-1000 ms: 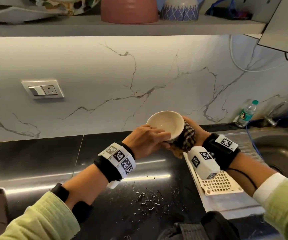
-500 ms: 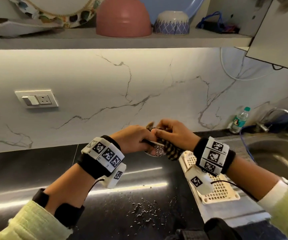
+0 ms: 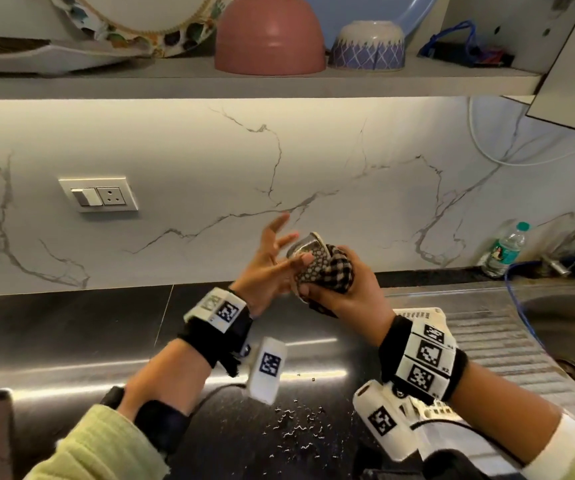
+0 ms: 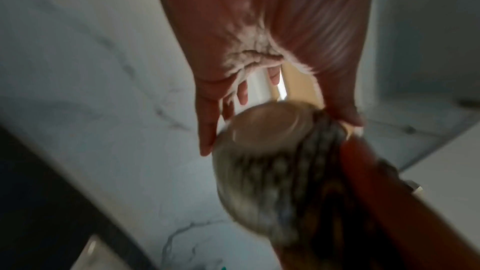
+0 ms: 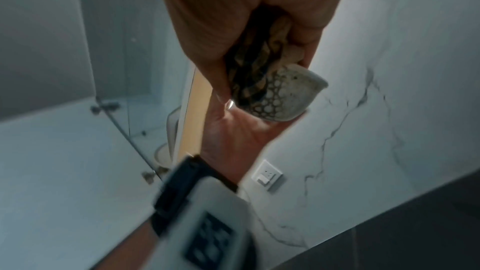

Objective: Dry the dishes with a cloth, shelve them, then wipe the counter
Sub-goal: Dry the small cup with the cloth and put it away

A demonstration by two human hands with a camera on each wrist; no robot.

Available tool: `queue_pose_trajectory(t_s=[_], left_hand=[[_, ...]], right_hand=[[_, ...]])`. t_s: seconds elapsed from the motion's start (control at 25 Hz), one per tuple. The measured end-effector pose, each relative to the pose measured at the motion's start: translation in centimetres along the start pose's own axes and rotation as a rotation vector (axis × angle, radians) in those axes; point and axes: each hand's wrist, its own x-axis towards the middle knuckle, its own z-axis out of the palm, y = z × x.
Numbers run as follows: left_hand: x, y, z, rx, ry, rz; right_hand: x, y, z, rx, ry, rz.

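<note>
A small cream bowl (image 3: 308, 251) with a dark dotted pattern is held in the air above the counter, tilted on its side. My right hand (image 3: 317, 289) grips a checked cloth (image 3: 336, 271) wrapped round the bowl's outside. My left hand (image 3: 279, 251) is spread with straight fingers, its thumb and palm touching the bowl's left side. In the left wrist view the bowl's base (image 4: 262, 130) faces the camera, blurred, with the cloth (image 4: 319, 151) on its right. The right wrist view shows the cloth (image 5: 254, 65) bunched in my fingers against the bowl (image 5: 288, 93).
The shelf (image 3: 244, 84) overhead holds an upturned pink bowl (image 3: 268, 36), a blue patterned bowl (image 3: 369, 46) and plates. Water drops (image 3: 299, 427) lie on the black counter (image 3: 71, 341). A white drying rack (image 3: 428, 317), steel sink (image 3: 573, 323) and bottle (image 3: 504, 251) are right.
The bowl has turned from facing me to lying on its side. My left hand has let go its grip and spread its fingers. Both hands have risen slightly.
</note>
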Motion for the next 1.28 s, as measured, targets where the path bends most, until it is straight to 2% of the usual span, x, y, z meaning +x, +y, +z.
queue_pose_trajectory(t_s=[0.08, 0.16, 0.24, 0.32, 0.36, 0.4, 0.48, 0.52, 0.56, 0.6, 0.64, 0.68, 0.76, 0.8, 0.88, 0.92, 0.96, 1.0, 1.04, 1.08, 1.16, 1.2, 1.24, 1.28], left_hand=[[-0.8, -2.3, 0.9, -0.249, 0.073, -0.145], [-1.1, -3.9, 1.1, -0.357, 0.152, -0.167], [-1.3, -4.5, 0.9, -0.412, 0.218, -0.176], [-1.5, -4.0, 0.4, -0.483, 0.233, -0.195], [-1.6, -3.7, 0.1, -0.51, 0.223, -0.205], [-1.8, -3.4, -0.1, -0.524, 0.196, -0.225], [-2.3, -3.3, -0.4, -0.544, 0.131, -0.299], [-2.5, -3.4, -0.4, -0.551, 0.109, -0.344], [-2.7, -3.5, -0.3, -0.548, 0.096, -0.376], [-2.7, -3.4, -0.3, -0.543, 0.083, -0.38], [-2.6, -3.4, -0.3, -0.525, 0.07, -0.372], [-2.5, -3.2, -0.4, -0.489, 0.054, -0.365], [-2.5, -3.1, -0.7, -0.43, 0.032, -0.363], [-2.6, -3.4, -0.9, -0.42, 0.036, -0.37], [-2.7, -4.1, -1.2, -0.445, 0.038, -0.377], [-2.8, -4.2, -1.2, -0.481, 0.04, -0.358], [-2.8, -4.2, -1.3, -0.506, 0.041, -0.338], [-2.7, -3.9, -1.4, -0.516, 0.04, -0.327], [-2.6, -3.6, -1.6, -0.519, 0.045, -0.329], [-2.6, -3.6, -1.8, -0.523, 0.05, -0.347], [-3.0, -4.1, -1.9, -0.572, 0.035, -0.42], [-3.3, -4.5, -1.7, -0.605, 0.026, -0.464], [-3.6, -4.8, -1.5, -0.636, 0.02, -0.504], [-3.6, -4.9, -1.2, -0.678, 0.017, -0.54]], right_hand=[[0.4, 0.5, 2.0, 0.235, 0.033, 0.152], [0.6, 0.7, 3.2, 0.413, -0.004, 0.279], [0.6, 0.6, 3.4, 0.501, -0.098, 0.31], [0.1, 0.5, 3.2, 0.442, -0.256, 0.268], [0.0, 0.5, 3.0, 0.287, -0.35, 0.187], [0.2, 0.9, 2.4, -0.013, -0.447, 0.016], [1.6, 1.9, 0.8, -0.876, -0.597, -0.546], [2.5, 2.2, -0.2, -1.214, -0.602, -0.821], [3.2, 2.1, -1.0, -1.445, -0.589, -1.004], [3.5, 2.0, -1.4, -1.593, -0.544, -1.076], [3.3, 2.1, -1.3, -1.668, -0.488, -1.035], [2.7, 2.2, -0.6, -1.673, -0.457, -0.916], [0.8, 2.5, 1.5, -1.494, -0.432, -0.669], [0.3, 2.3, 2.4, -1.259, -0.456, -0.522], [0.0, -0.2, 3.4, -0.524, -0.565, 0.012], [0.2, -1.2, 3.7, -0.196, -0.588, 0.224], [0.4, -1.5, 3.9, 0.019, -0.561, 0.342], [0.5, -1.5, 4.0, 0.096, -0.538, 0.366], [0.4, -1.4, 3.8, 0.054, -0.549, 0.308], [0.4, -0.9, 3.3, -0.13, -0.604, 0.125], [1.5, 1.2, 1.7, -0.779, -0.777, -0.447], [2.4, 1.9, 0.9, -1.125, -0.819, -0.734], [3.3, 1.7, 0.3, -1.42, -0.843, -0.934], [4.2, 1.1, -0.3, -1.638, -0.862, -1.041]])
